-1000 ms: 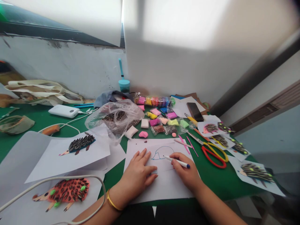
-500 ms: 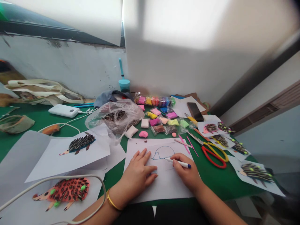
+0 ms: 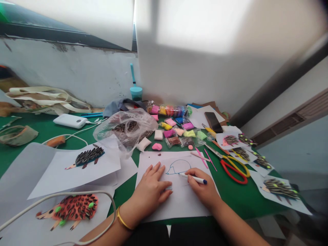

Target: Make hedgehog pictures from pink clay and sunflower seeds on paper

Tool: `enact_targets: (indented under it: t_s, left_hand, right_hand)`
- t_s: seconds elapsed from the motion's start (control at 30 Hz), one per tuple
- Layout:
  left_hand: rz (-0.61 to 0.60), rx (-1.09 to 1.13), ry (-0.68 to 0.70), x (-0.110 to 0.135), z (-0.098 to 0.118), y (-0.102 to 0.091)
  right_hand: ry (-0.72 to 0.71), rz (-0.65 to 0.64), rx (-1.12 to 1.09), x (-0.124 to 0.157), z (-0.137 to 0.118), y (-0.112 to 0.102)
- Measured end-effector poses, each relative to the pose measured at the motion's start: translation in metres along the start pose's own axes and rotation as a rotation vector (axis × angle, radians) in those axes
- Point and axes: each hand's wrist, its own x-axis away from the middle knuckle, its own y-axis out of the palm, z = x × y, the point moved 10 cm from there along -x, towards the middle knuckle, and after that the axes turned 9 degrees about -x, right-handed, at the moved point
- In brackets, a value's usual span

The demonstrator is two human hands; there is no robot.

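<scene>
A white sheet of paper (image 3: 179, 201) lies in front of me with a blue hedgehog outline (image 3: 182, 160) drawn on it. My left hand (image 3: 153, 186) rests flat on the sheet, fingers spread, left of and below the drawing. Between thumb and fingers, my right hand (image 3: 203, 191) grips a white marker pen (image 3: 196, 178) with a blue end. Its tip touches the paper at the outline's lower line. A small pale blue piece (image 3: 168, 187), partly hidden, shows by my left fingers.
Clay packets (image 3: 174, 140) and a plastic bag of sunflower seeds (image 3: 125, 130) lie beyond the sheet. Scissors (image 3: 234, 167) and finished hedgehog pictures (image 3: 280, 188) are at right. More seed hedgehogs (image 3: 77, 208) and a white cable (image 3: 112, 200) lie at left, the cable crossing near my left wrist.
The pen and my right hand have shifted slightly left along the outline's lower line. My left hand stays in place.
</scene>
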Motion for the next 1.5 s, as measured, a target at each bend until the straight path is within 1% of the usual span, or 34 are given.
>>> enact_targets:
  t_s: [0.7, 0.9, 1.03, 1.1, 1.33, 1.5]
  left_hand:
    - [-0.042, -0.002, -0.009, 0.0, -0.002, 0.004]
    - [-0.037, -0.001, -0.007, 0.0, -0.002, 0.003]
    - [-0.036, 0.004, -0.005, 0.0, -0.001, 0.002]
    - [-0.036, 0.005, -0.005, 0.0, -0.001, 0.002]
    - [-0.028, 0.008, -0.003, 0.0, -0.001, 0.003]
    - [-0.023, 0.01, -0.002, 0.0, -0.001, 0.003]
  right_hand:
    - [0.036, -0.023, -0.029, 0.0, 0.002, 0.0]
    - [0.062, -0.075, -0.078, -0.006, -0.002, -0.004]
    - [0.065, -0.05, -0.102, -0.008, -0.004, -0.009]
    - [0.063, -0.046, -0.121, -0.008, -0.005, -0.005]
    - [-0.004, -0.065, -0.118, -0.017, -0.012, 0.019]
    - [-0.025, -0.048, -0.088, -0.018, -0.01, 0.021]
